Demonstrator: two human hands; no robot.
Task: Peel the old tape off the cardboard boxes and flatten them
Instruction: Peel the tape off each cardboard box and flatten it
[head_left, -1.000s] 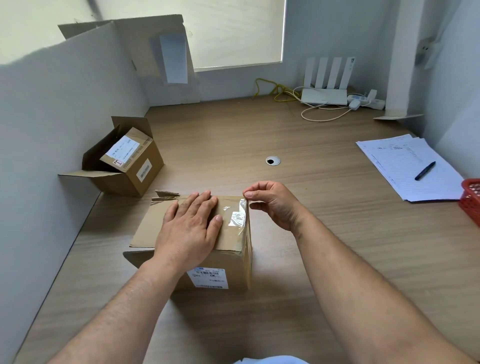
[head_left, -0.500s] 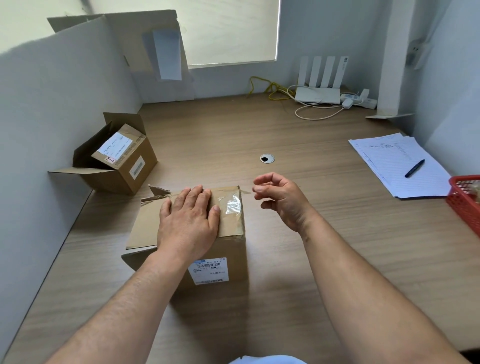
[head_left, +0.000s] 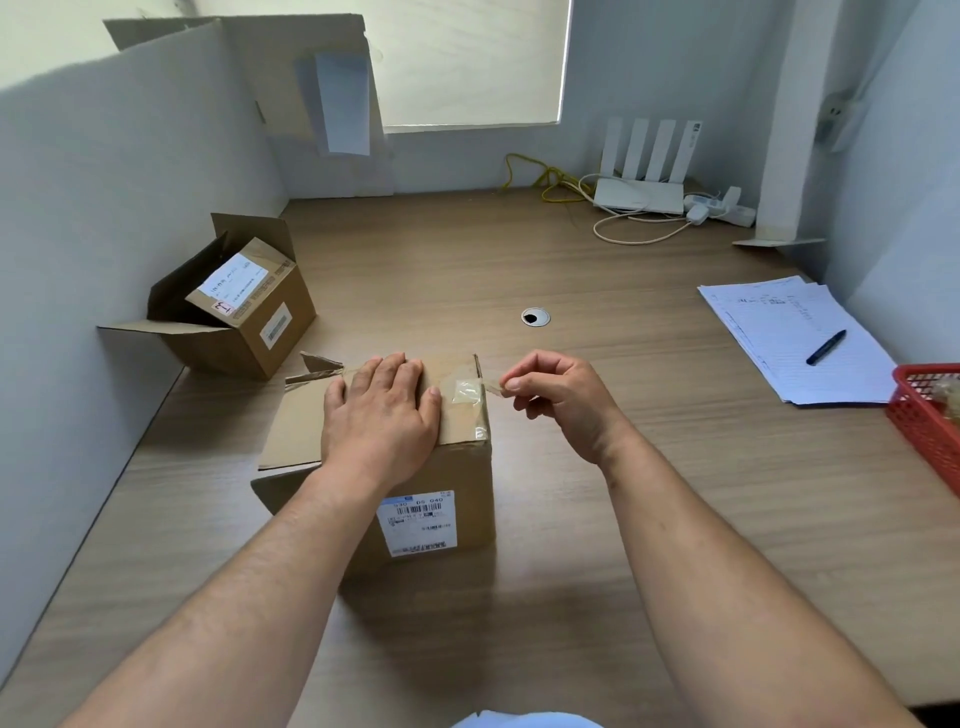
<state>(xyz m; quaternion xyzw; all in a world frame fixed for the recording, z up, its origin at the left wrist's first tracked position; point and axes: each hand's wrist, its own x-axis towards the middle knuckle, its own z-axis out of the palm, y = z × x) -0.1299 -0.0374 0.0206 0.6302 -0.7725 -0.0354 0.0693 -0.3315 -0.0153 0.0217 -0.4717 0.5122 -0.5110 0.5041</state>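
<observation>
Desk holds open box left, papers and basket right.

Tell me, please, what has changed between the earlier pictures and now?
The right hand, which picked at the near box's right edge and then hung just off it, now pinches the loose end of the tape and draws it to the right, off the box. The left hand stays flat on the box top. The open box, papers and pen have not moved.
</observation>
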